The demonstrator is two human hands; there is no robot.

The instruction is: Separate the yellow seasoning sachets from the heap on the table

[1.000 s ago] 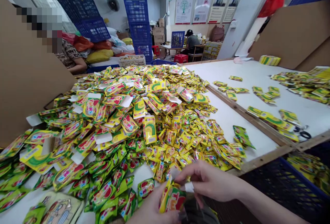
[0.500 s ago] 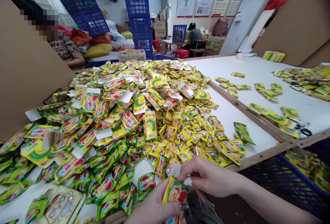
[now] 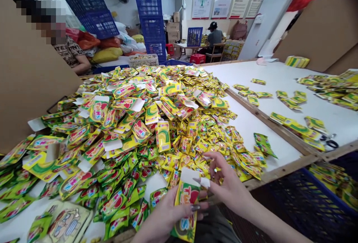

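Note:
My left hand [image 3: 167,213] is wrapped round a small yellow-and-green carton [image 3: 186,205], its thumb across the printed front. The carton stands tilted with its white top flap [image 3: 191,176] raised and open. Just right of the flap is my right hand [image 3: 223,177], fingers apart, its thumb at the carton's small white side flap. No item shows between its fingers. Beyond the hands lies a heap of yellow sachets [image 3: 184,144], with green sachets [image 3: 114,202] to the left. Many open cartons [image 3: 97,109] are piled on top and behind.
A wooden strip [image 3: 268,123] divides the white table, with closed cartons [image 3: 296,127] and scissors [image 3: 331,142] to its right. A blue crate [image 3: 313,194] sits below the right edge. Cardboard [image 3: 36,68] stands at left beside a person [image 3: 75,54]; another person [image 3: 214,36] sits far back.
My right hand has moved off the carton's top, up and right, and its fingers have spread. The carton now stands more upright in my left hand, its white flap in plain view.

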